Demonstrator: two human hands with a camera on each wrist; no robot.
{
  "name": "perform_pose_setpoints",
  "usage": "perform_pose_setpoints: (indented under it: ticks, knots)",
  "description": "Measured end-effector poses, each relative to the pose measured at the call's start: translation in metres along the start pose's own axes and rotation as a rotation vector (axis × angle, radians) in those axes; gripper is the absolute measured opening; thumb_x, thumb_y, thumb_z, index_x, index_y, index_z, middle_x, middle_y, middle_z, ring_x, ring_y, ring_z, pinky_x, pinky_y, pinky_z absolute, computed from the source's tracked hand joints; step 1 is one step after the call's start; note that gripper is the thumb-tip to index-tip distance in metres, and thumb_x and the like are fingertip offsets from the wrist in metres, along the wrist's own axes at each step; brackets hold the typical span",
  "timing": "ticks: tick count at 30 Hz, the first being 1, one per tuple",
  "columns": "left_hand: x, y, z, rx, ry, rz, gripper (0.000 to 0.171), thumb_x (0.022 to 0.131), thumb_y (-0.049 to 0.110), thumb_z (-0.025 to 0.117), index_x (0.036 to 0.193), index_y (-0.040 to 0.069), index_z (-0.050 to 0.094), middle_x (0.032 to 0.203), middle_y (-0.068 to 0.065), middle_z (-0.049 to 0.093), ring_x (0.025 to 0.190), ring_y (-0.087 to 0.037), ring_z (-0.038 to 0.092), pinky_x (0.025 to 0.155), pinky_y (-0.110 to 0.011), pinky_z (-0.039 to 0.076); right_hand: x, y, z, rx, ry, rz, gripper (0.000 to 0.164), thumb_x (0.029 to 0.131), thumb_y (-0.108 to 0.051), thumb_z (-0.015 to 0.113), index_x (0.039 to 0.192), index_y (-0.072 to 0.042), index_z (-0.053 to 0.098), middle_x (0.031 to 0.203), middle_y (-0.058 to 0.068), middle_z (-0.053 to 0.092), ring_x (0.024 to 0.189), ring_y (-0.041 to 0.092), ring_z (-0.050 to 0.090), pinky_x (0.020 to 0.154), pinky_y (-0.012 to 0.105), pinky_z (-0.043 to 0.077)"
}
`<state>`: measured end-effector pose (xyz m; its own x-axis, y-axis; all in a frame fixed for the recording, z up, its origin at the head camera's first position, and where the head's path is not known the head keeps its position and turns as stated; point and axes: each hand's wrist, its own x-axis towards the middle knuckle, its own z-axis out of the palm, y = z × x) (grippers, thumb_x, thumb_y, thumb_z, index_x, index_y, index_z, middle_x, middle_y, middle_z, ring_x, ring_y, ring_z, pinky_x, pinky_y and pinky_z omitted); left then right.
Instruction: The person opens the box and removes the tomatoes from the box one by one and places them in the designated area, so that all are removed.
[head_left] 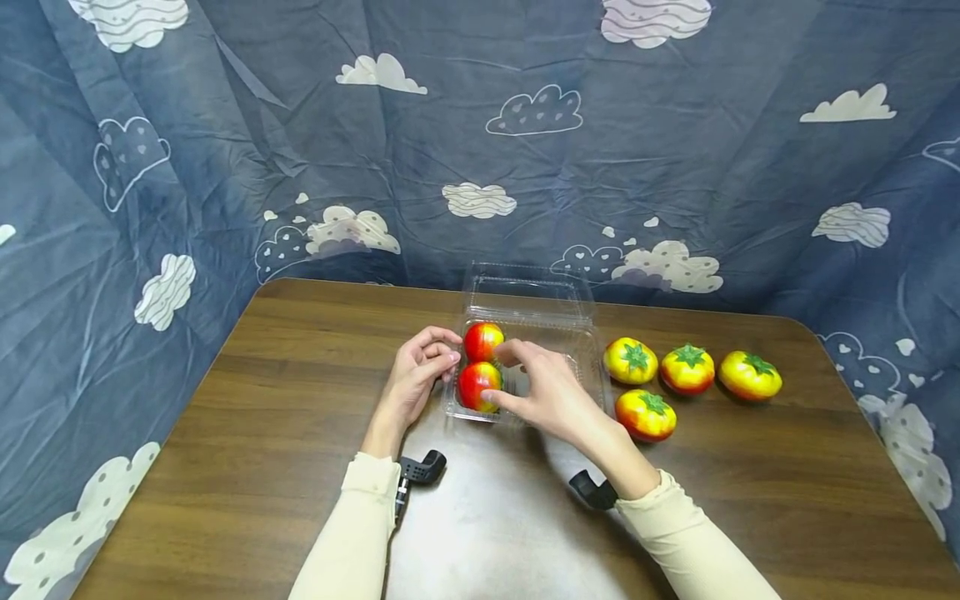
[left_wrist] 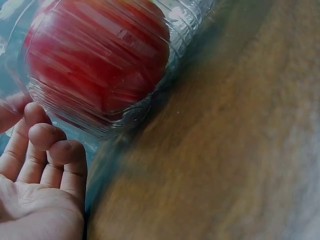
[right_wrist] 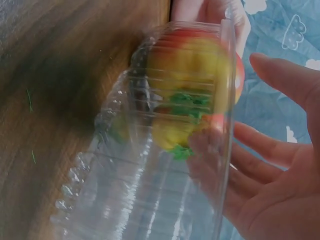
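Two red-and-yellow tomatoes sit one behind the other in the left side of a clear plastic clamshell container (head_left: 555, 335), a rear tomato (head_left: 480, 340) and a front tomato (head_left: 474, 385). My left hand (head_left: 417, 371) is at the container's left wall with loosely bent fingers; in the left wrist view its fingertips (left_wrist: 47, 136) lie close against the plastic. Over the container, my right hand (head_left: 546, 390) has its thumb and fingers spread around the tomatoes' right side. In the right wrist view the right thumb (right_wrist: 285, 75) stands apart from the fruit, and some fingers show through the plastic.
To the right of the container lie several more tomatoes with green leafy tops, one tomato (head_left: 647, 415) nearer the front and another tomato (head_left: 750, 377) farthest right. The container's lid (head_left: 528, 292) stands raised at the back, near the cloud-patterned cloth (head_left: 435, 150). All rest on a wooden table (head_left: 285, 400).
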<state>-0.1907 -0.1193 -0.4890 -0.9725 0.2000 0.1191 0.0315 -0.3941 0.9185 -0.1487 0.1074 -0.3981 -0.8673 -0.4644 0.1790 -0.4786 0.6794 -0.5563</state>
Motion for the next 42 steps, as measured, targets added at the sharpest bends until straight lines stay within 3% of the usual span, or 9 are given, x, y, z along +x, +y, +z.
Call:
perform_pose_setpoints:
  ticks: [9, 24, 32, 42]
  knots:
    - [0.001, -0.002, 0.005, -0.013, -0.012, 0.005, 0.03, 0.094, -0.011, 0.062, 0.122, -0.017, 0.053, 0.077, 0.001, 0.066, 0.065, -0.012, 0.053, 0.06, -0.02, 0.045, 0.0, 0.001, 0.005, -0.011, -0.079, 0.0, 0.056, 0.085, -0.029, 0.089, 0.128, -0.005, 0.064, 0.121, 0.009, 0.075, 0.106, 0.029, 0.074, 0.095, 0.047, 0.059]
    - [0.002, 0.001, 0.005, -0.01, -0.01, 0.007, 0.031, 0.094, -0.012, 0.061, 0.123, -0.018, 0.052, 0.078, 0.001, 0.066, 0.066, -0.011, 0.054, 0.06, -0.019, 0.045, 0.002, 0.008, 0.008, 0.054, -0.037, 0.016, 0.055, 0.079, -0.024, 0.091, 0.122, -0.009, 0.06, 0.114, 0.009, 0.078, 0.105, 0.026, 0.076, 0.094, 0.046, 0.06]
    - [0.0, -0.002, 0.0, -0.006, 0.006, 0.008, 0.028, 0.094, -0.012, 0.062, 0.12, -0.017, 0.053, 0.077, 0.0, 0.066, 0.065, -0.011, 0.054, 0.06, -0.019, 0.046, 0.004, 0.006, 0.013, 0.062, -0.038, -0.054, 0.057, 0.082, -0.026, 0.089, 0.128, -0.006, 0.063, 0.119, 0.008, 0.076, 0.105, 0.025, 0.075, 0.095, 0.046, 0.059]
    - [0.0, -0.002, -0.001, -0.002, 0.002, 0.023, 0.027, 0.093, -0.012, 0.062, 0.119, -0.016, 0.055, 0.077, 0.0, 0.066, 0.065, -0.012, 0.054, 0.06, -0.02, 0.045, 0.002, 0.004, 0.008, 0.101, -0.019, 0.003, 0.057, 0.08, -0.026, 0.092, 0.126, -0.011, 0.062, 0.119, 0.006, 0.075, 0.103, 0.024, 0.075, 0.089, 0.042, 0.063]
